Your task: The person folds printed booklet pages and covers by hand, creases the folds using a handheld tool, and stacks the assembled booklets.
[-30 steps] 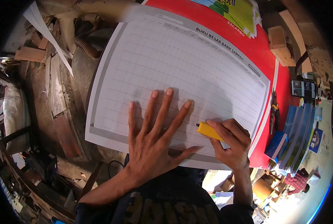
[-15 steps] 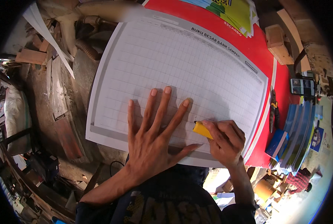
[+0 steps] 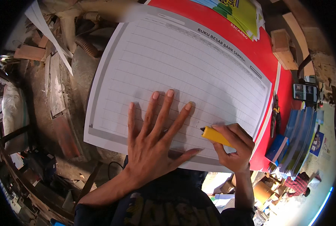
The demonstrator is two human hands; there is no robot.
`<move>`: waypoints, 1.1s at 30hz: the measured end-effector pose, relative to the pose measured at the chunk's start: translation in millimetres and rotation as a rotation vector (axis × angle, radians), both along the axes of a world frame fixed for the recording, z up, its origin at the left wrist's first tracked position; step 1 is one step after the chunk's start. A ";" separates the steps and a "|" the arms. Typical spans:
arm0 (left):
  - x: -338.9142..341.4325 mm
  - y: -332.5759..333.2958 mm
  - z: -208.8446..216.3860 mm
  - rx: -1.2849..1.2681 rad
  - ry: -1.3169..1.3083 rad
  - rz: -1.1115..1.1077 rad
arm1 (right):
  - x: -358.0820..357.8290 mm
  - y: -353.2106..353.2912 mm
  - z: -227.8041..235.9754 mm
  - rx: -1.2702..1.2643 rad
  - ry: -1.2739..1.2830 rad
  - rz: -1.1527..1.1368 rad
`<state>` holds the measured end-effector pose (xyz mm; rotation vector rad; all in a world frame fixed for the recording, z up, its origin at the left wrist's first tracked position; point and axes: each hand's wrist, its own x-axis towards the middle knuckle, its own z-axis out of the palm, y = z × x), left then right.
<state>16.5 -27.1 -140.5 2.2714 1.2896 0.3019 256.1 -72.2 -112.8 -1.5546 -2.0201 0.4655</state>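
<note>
The left hand [image 3: 149,150] is laid palm down with its fingers [image 3: 163,113] spread and its thumb [image 3: 185,158] stretched sideways. To its right, the right hand [image 3: 235,146] is curled into a pinch. The left forearm [image 3: 104,188] is slanted up to the left hand; the right forearm [image 3: 244,188] is held steeper.

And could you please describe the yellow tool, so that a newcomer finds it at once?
Start from the large white ruled sheet, which partly covers a red surface. Near the sheet's lower right corner, the right hand pinches the yellow tool, its dark tip pointing left. Unlike the mostly dark pliers farther right, it has a thick, plain yellow body.
</note>
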 end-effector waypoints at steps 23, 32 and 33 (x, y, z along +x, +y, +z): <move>1.6 -1.8 -6.0 -0.029 -0.044 -0.007 | 3.0 16.8 5.1 0.009 -0.182 0.122; 1.7 -2.0 -5.5 -0.019 -0.031 -0.009 | -4.3 12.1 -0.6 -0.086 -0.025 0.024; 2.0 -1.5 -5.1 -0.021 -0.029 -0.009 | -5.1 12.2 -0.3 -0.117 0.003 -0.007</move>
